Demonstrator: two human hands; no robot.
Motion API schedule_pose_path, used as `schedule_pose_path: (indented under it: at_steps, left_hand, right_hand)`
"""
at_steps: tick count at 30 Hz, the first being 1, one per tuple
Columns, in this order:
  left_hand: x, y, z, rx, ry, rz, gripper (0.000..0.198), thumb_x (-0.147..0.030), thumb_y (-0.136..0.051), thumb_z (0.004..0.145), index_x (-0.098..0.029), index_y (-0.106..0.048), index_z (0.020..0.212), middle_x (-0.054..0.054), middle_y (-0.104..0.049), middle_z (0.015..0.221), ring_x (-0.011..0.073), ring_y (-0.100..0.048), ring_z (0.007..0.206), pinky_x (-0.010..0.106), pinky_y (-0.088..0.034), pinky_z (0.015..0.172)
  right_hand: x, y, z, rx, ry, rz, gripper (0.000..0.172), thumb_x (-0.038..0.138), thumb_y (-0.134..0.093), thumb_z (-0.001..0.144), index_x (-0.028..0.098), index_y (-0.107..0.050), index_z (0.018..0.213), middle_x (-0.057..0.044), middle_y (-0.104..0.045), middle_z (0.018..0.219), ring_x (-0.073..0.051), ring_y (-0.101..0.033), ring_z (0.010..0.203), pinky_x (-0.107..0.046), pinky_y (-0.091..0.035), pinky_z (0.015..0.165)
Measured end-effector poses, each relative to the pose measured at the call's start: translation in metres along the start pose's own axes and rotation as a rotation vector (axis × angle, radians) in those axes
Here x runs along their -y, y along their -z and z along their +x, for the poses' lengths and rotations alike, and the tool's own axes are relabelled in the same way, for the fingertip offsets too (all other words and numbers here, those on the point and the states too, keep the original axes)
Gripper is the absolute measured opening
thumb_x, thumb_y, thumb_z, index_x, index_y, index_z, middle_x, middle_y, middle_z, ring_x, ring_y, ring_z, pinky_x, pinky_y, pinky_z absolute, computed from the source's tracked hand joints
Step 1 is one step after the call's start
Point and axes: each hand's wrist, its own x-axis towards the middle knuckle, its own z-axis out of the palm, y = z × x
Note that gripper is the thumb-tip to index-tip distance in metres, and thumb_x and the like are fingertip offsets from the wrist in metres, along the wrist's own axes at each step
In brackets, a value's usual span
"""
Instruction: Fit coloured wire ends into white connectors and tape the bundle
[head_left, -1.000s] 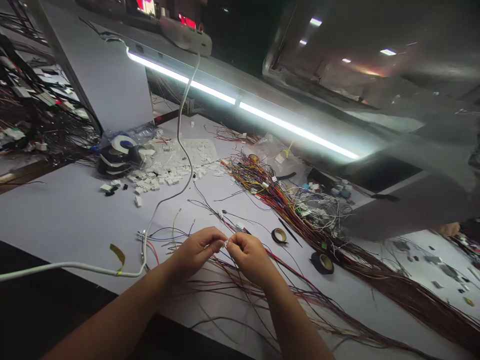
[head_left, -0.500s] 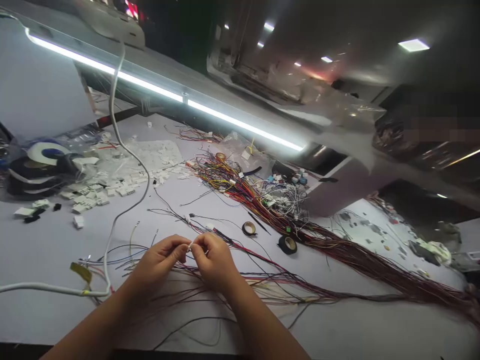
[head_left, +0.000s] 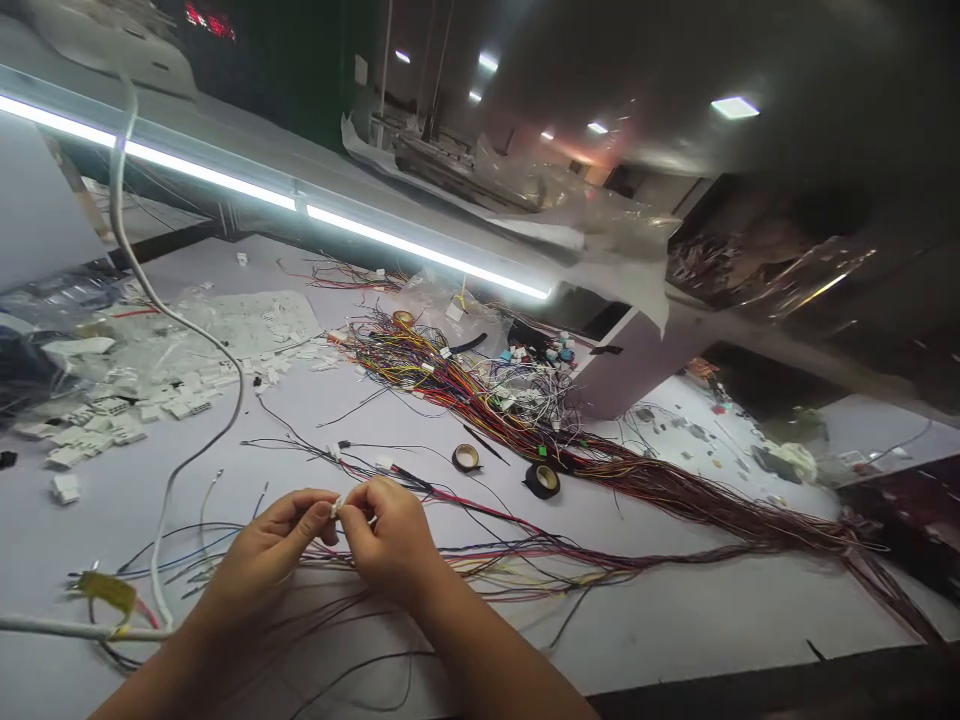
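Observation:
Between my two hands is a small white plastic connector [head_left: 337,507]. My left hand [head_left: 270,550] pinches it between thumb and forefinger. My right hand [head_left: 390,540] is closed in a pinch against the connector's right side; its fingertips cover whatever lies in them, perhaps a wire end. Beneath both hands runs a loose bundle of thin wires [head_left: 510,552] in red, black, blue and yellow, with several metal-tipped ends spread out to the left. Just beyond my hands, a white connector [head_left: 385,464] sits on a red and black wire branch.
Two rolls of black tape [head_left: 541,480] lie right of my hands. Behind them stretches a thick wire harness [head_left: 465,385]. White connector housings [head_left: 97,430] are heaped at left, near a hanging white cable [head_left: 240,385]. A lit tube lamp [head_left: 427,252] spans the back.
The camera view has turned right, so the scene sits further left. My hands stay together, and the white connector between them shows more clearly.

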Motion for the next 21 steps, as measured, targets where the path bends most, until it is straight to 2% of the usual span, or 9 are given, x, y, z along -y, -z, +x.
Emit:
schedule_pose_path:
  at_steps: [5, 9, 12, 15, 17, 19, 21]
  left_hand:
    - [-0.002, 0.004, 0.001, 0.044, -0.027, 0.116, 0.034, -0.053, -0.07, 0.072, -0.022, -0.07, 0.086, 0.004, -0.069, 0.077, 0.0209, -0.061, 0.068, 0.029, -0.051, 0.069]
    - [-0.002, 0.005, 0.0, -0.018, 0.015, 0.107, 0.035, -0.053, -0.072, 0.07, -0.022, -0.071, 0.087, 0.002, -0.067, 0.07, 0.0204, -0.061, 0.068, 0.029, -0.051, 0.069]
    - [-0.004, 0.001, -0.001, -0.081, 0.114, -0.115, 0.039, -0.052, -0.077, 0.067, -0.021, -0.071, 0.09, 0.001, -0.065, 0.066, 0.0176, -0.059, 0.067, 0.026, -0.051, 0.066]
    - [-0.005, -0.004, -0.002, -0.042, 0.286, -0.442, 0.05, -0.047, -0.083, 0.061, -0.022, -0.07, 0.102, 0.001, -0.067, 0.075, 0.0145, -0.06, 0.068, 0.024, -0.054, 0.067]
    - [-0.005, -0.005, -0.001, -0.001, 0.387, -0.543, 0.05, -0.041, -0.086, 0.058, -0.023, -0.071, 0.102, 0.001, -0.069, 0.082, 0.0152, -0.062, 0.074, 0.024, -0.056, 0.071]
    - [-0.002, -0.003, 0.001, -0.031, 0.425, -0.562, 0.044, -0.037, -0.087, 0.057, -0.024, -0.072, 0.096, 0.001, -0.07, 0.089, 0.0172, -0.064, 0.086, 0.023, -0.057, 0.077]
    - [0.001, -0.002, 0.003, -0.077, 0.404, -0.578, 0.04, -0.038, -0.085, 0.06, -0.026, -0.072, 0.095, 0.001, -0.071, 0.104, 0.0204, -0.062, 0.103, 0.023, -0.056, 0.085]
  right_hand:
    - [-0.003, -0.004, -0.001, 0.022, -0.021, -0.036, 0.008, 0.02, -0.055, 0.086, 0.022, -0.059, 0.079, 0.001, -0.062, 0.077, -0.013, -0.056, 0.072, -0.023, -0.041, 0.064]
    - [-0.004, 0.002, 0.002, 0.06, -0.016, -0.037, 0.009, 0.024, -0.056, 0.088, 0.022, -0.061, 0.081, 0.001, -0.065, 0.078, -0.012, -0.058, 0.073, -0.023, -0.041, 0.065]
    - [-0.002, 0.008, 0.007, 0.116, -0.005, -0.018, 0.01, 0.025, -0.058, 0.088, 0.022, -0.063, 0.08, 0.003, -0.066, 0.077, -0.011, -0.059, 0.073, -0.022, -0.041, 0.066]
    - [0.0, 0.013, 0.016, 0.194, 0.002, -0.063, 0.01, 0.027, -0.061, 0.087, 0.022, -0.065, 0.08, 0.003, -0.067, 0.077, -0.011, -0.06, 0.072, -0.021, -0.04, 0.062]
    - [-0.001, 0.019, 0.031, 0.306, 0.059, -0.118, 0.011, 0.032, -0.063, 0.085, 0.023, -0.067, 0.08, 0.004, -0.068, 0.075, -0.011, -0.06, 0.069, -0.02, -0.039, 0.058]
    - [-0.006, 0.03, 0.057, 0.405, 0.141, -0.212, 0.018, 0.038, -0.061, 0.087, 0.023, -0.067, 0.077, 0.005, -0.067, 0.072, -0.01, -0.06, 0.066, -0.019, -0.039, 0.056]
    - [-0.016, 0.048, 0.095, 0.349, 0.147, -0.368, 0.025, 0.041, -0.056, 0.091, 0.023, -0.067, 0.077, 0.004, -0.068, 0.075, -0.011, -0.062, 0.071, -0.02, -0.042, 0.061]
